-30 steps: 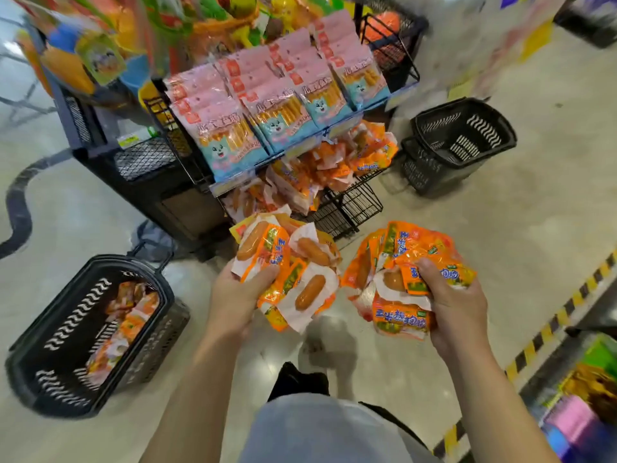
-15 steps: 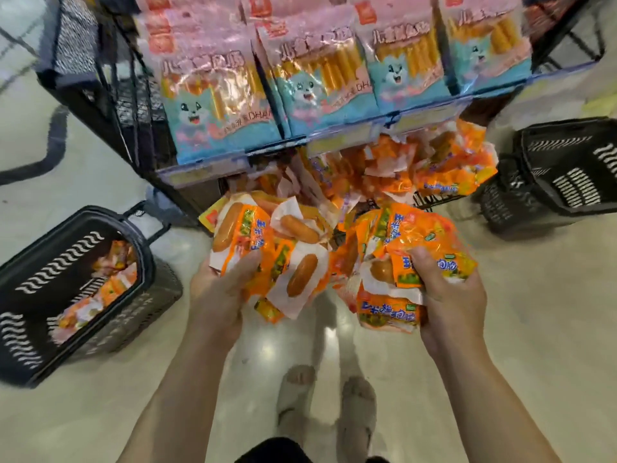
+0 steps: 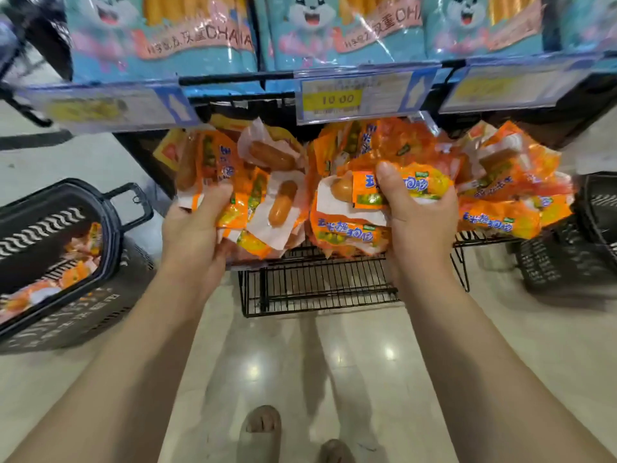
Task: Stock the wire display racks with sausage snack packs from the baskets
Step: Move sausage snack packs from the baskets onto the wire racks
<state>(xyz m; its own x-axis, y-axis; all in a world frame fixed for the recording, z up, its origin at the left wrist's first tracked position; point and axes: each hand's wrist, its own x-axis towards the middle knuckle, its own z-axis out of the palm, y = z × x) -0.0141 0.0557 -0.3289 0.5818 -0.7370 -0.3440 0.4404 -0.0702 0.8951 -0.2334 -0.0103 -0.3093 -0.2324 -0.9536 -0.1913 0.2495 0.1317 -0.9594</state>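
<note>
- We stand on a glossy pale floor [image 3: 384, 362] that reflects the ceiling lights, with sandalled feet [image 3: 262, 429] at the bottom of the view.
- In front of us is a black wire display rack [image 3: 317, 282]. Its upper shelf carries blue-and-pink sausage stick bags [image 3: 160, 41] above a price tag [image 3: 337, 99] reading 10.00.
- A black plastic basket [image 3: 40, 225] sits on the floor to the outside of the left hand's knuckles, with orange packs [image 3: 80, 272] lying inside. A second black basket [image 3: 547, 262] stands beyond the right hand's outer side.
- Our left hand [image 3: 190, 235] is raised to the lower tier. Its thumb [image 3: 213, 198] presses on top of a fanned bunch of orange sausage snack packs [image 3: 257, 182], with the fingers curled underneath and hidden.
- Our right hand [image 3: 420, 215] grips a second bunch [image 3: 350, 225] the same way, thumb [image 3: 389, 182] clamped on top and fingers wrapped below.
- Both bunches hover just over the rack's front edge, nearly touching each other between the thumbs.
- More loose packs [image 3: 507, 185] are heaped on the tier past the right fingertips.
</note>
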